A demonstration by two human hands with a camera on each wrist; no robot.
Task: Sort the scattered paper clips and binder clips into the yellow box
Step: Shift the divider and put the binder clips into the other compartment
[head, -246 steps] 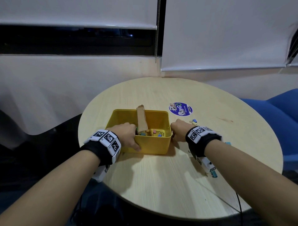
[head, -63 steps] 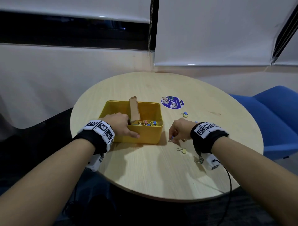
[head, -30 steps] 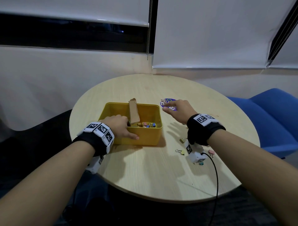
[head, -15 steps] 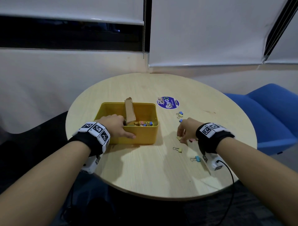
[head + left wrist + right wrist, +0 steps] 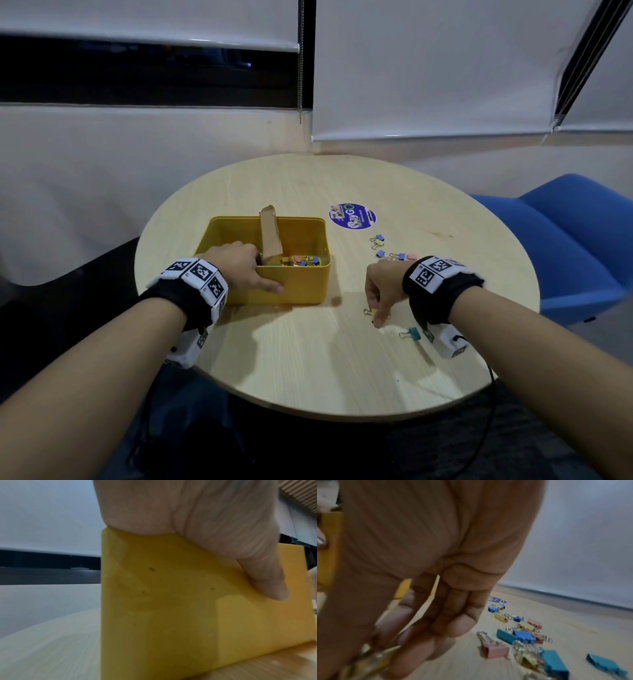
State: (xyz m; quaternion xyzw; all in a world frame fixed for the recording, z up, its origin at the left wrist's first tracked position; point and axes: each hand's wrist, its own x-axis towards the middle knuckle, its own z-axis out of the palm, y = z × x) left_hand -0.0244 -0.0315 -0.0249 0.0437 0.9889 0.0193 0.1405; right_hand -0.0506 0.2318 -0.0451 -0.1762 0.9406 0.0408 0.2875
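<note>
The yellow box (image 5: 301,284) stands left of the table's middle, with a cardboard divider (image 5: 270,236) and several coloured clips (image 5: 301,261) inside. My left hand (image 5: 253,274) grips its near wall, fingers inside and thumb (image 5: 267,582) pressed on the outer yellow wall (image 5: 171,608). To the right of the box, my right hand (image 5: 376,315) points down at the table and pinches a small yellow binder clip (image 5: 371,313); in the right wrist view this clip (image 5: 373,660) is blurred between the fingertips. A teal binder clip (image 5: 412,333) lies just right of the hand.
More binder clips (image 5: 376,241) lie scattered beyond my right hand, and many show in the right wrist view (image 5: 522,635). A round purple sticker (image 5: 352,216) is on the table behind the box. A blue chair (image 5: 575,240) stands right of the round wooden table (image 5: 308,370).
My right hand came back from near the sticker, then moved toward me and down onto the lone yellow binder clip. The left hand kept its hold on the box.
</note>
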